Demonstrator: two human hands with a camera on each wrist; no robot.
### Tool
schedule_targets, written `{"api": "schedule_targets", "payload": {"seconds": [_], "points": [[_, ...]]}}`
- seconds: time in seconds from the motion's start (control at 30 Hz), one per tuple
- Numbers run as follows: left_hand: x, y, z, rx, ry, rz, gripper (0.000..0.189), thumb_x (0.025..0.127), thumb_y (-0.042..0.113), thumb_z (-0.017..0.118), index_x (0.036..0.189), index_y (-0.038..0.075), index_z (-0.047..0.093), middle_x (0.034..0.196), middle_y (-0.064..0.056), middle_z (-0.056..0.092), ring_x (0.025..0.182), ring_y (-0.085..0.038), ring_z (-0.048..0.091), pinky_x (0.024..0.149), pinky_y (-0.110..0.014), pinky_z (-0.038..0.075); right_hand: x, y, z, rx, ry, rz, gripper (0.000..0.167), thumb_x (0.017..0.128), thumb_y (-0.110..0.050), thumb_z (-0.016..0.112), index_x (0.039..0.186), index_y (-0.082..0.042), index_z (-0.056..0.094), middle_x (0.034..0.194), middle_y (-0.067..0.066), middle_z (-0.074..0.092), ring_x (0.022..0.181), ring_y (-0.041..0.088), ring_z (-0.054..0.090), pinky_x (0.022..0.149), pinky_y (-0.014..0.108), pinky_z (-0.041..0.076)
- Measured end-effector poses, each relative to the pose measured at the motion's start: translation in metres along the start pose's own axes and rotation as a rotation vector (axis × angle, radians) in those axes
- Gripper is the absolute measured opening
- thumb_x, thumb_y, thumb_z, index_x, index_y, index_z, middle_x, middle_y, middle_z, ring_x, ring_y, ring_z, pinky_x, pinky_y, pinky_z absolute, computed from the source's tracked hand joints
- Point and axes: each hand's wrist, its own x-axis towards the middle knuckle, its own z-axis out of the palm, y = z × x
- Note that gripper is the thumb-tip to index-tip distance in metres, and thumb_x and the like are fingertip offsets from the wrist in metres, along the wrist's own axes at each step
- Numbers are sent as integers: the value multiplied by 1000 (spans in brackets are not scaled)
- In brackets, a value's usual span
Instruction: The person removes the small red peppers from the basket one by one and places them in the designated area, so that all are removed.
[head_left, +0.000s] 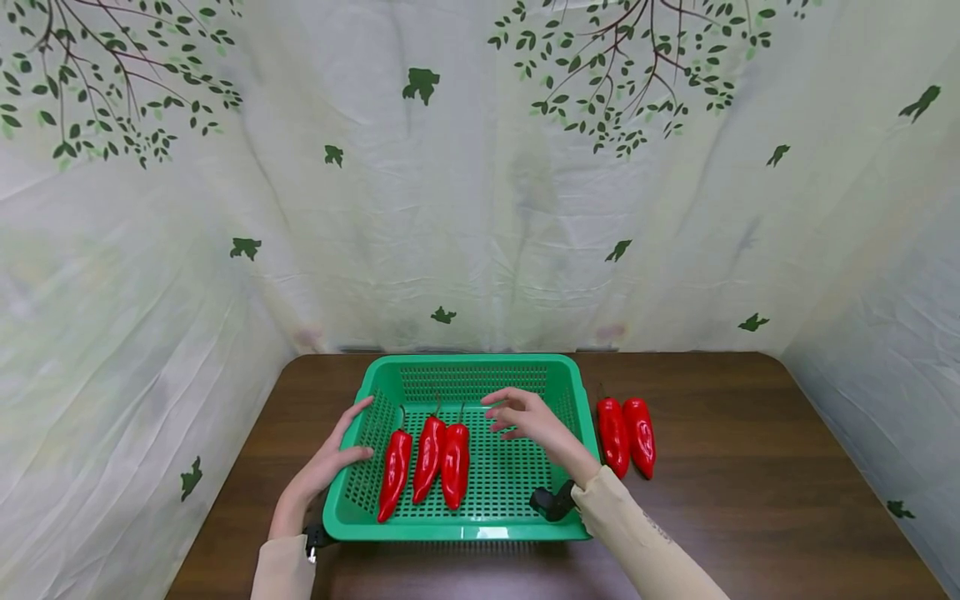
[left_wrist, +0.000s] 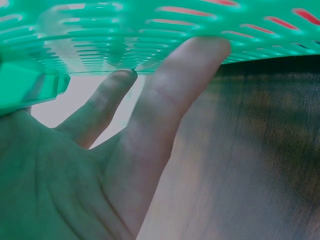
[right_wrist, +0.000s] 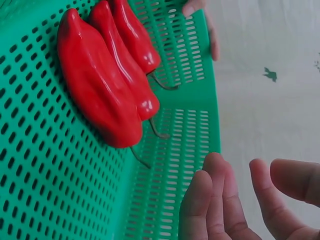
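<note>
A green plastic basket (head_left: 457,532) with slotted walls stands on the table. Three red peppers (head_left: 455,467) with thin dark stems lie side by side in its left half. My left hand (head_left: 330,458) is at the basket's left side, thumb and fingers spread and extended; in the left wrist view, the fingers (left_wrist: 170,85) reach up against the slotted green plastic. My right hand (head_left: 528,417) is above the basket's right half, fingers loosely bent and nothing between them. In the right wrist view the peppers (right_wrist: 97,85) lie beyond its fingertips.
Two more red peppers (head_left: 640,437) lie together on the brown table (head_left: 750,467), just right of the basket. A pale leaf-printed curtain (head_left: 480,208) hangs behind the table and along both sides. A black wrist device (head_left: 551,504) on the right arm overlaps the basket's near right corner.
</note>
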Motion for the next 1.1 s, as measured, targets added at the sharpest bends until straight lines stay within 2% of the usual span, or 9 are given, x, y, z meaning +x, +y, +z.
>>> {"api": "schedule_targets", "payload": {"seconds": [0.47,0.73,1.1], "points": [[0,0,0,13,1,6,76,89,9,54,152,23,15,151,-20,10,125,-51,31,83,-49,51,13,5,20,2,-15,53,26,97,-11,52,120,0,58,110,16,62,87,24,64,82,48,52],[0,1,0,3,-3,7,75,89,8,53,152,23,14,151,-20,10,125,-51,32,82,-49,52,19,11,27,18,-53,92,32,98,-10,51,126,4,53,121,27,55,103,44,58,85,52,50],[1,-1,-1,13,6,3,74,89,9,53,152,24,15,151,-20,10,125,-51,31,82,-48,52,23,16,36,37,-51,137,32,96,-7,50,127,5,53,117,25,57,103,42,57,87,55,48]]}}
